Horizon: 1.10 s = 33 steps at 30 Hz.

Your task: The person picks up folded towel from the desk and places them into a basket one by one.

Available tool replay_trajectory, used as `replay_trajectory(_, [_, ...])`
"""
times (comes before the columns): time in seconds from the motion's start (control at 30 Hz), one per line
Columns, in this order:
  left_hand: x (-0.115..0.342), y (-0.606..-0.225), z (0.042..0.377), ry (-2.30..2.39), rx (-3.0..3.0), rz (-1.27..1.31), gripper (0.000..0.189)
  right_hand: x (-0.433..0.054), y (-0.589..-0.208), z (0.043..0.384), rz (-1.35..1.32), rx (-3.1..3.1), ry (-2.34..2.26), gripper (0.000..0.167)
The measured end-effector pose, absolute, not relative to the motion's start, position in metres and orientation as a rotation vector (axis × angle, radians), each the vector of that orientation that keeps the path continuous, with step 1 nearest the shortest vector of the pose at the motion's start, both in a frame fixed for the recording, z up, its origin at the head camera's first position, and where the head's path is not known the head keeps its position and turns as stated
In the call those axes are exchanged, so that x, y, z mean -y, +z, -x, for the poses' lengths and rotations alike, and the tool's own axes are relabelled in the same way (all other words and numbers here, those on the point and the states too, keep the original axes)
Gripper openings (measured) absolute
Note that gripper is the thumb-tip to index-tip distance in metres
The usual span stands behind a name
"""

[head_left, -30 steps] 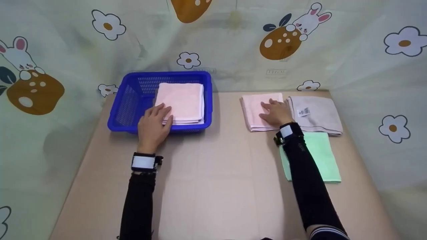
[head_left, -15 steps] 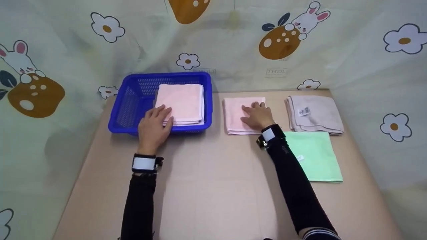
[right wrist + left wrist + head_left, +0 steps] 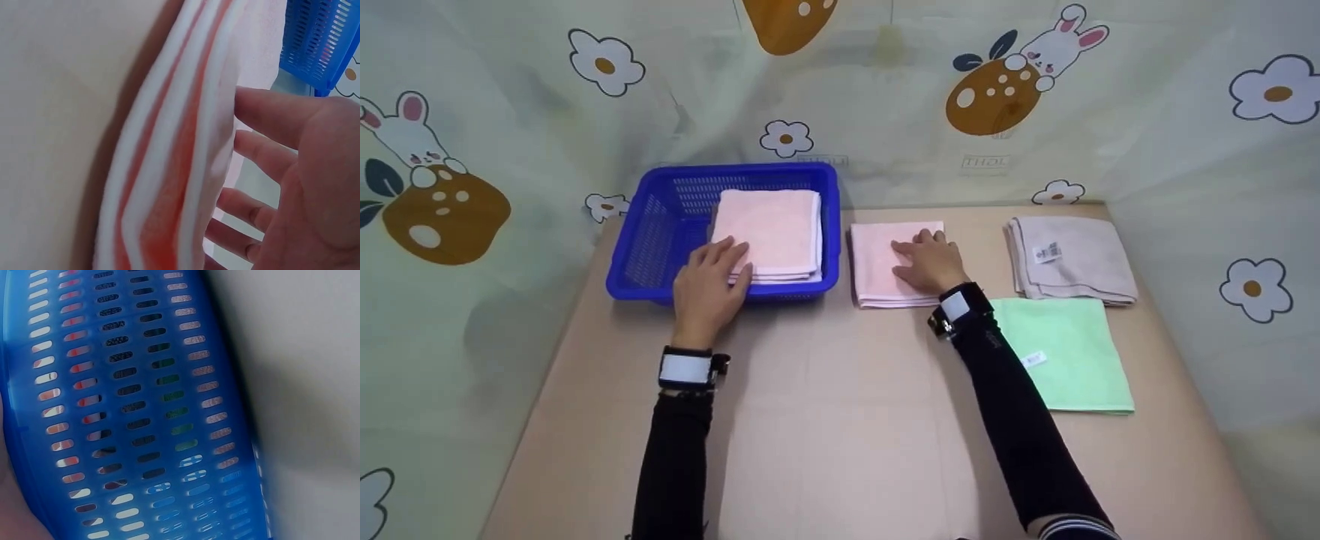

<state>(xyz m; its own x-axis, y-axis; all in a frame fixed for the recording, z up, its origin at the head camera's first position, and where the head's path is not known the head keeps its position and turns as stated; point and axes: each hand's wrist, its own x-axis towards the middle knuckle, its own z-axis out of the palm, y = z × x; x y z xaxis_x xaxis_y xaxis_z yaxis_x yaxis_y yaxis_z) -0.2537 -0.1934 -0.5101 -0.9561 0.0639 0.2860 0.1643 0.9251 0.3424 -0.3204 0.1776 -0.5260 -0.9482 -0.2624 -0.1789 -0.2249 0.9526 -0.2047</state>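
Note:
My left hand [image 3: 709, 289] lies over the front rim of a blue perforated basket [image 3: 660, 289], its fingertips at the near edge of a folded pink towel [image 3: 771, 225] on a stack inside. In the left wrist view the basket's slotted side [image 3: 129, 405] fills the middle, with part of the hand at the left edge. To the right of the basket, my right hand [image 3: 931, 262] touches the top of another folded pink towel [image 3: 874, 262] with spread fingertips. The right wrist view shows this towel's layered, folded edge [image 3: 169, 146] and the fingertips resting on its upper face.
A folded greyish-pink towel [image 3: 1080, 262] with a tag lies at the back right of the table [image 3: 840, 450]. In front of it is a folded green towel [image 3: 1080, 360], partly behind the right forearm. A patterned curtain [image 3: 870, 105] encloses the back and sides.
My right hand has slid the pink towel left along the table, away from the greyish-pink towel and close to the basket. The left hand has stayed in place.

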Motion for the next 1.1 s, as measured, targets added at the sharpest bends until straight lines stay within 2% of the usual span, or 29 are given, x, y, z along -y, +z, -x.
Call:
replay_trajectory(0.4, [0.189,-0.510,0.255,-0.543,2.802,0.198,0.048,-0.177,-0.518,0.299,0.482,-2.898,-0.124,0.058])
replay_trajectory(0.83, [0.192,-0.508,0.256,-0.548,2.825,0.179,0.049,-0.170,-0.518,0.238,0.675,-2.881,0.046,0.058])
replay_trajectory(1.1, [0.194,-0.506,0.251,-0.567,2.845,0.180,0.049,-0.164,-0.510,0.214,0.724,-2.834,-0.004,0.053])
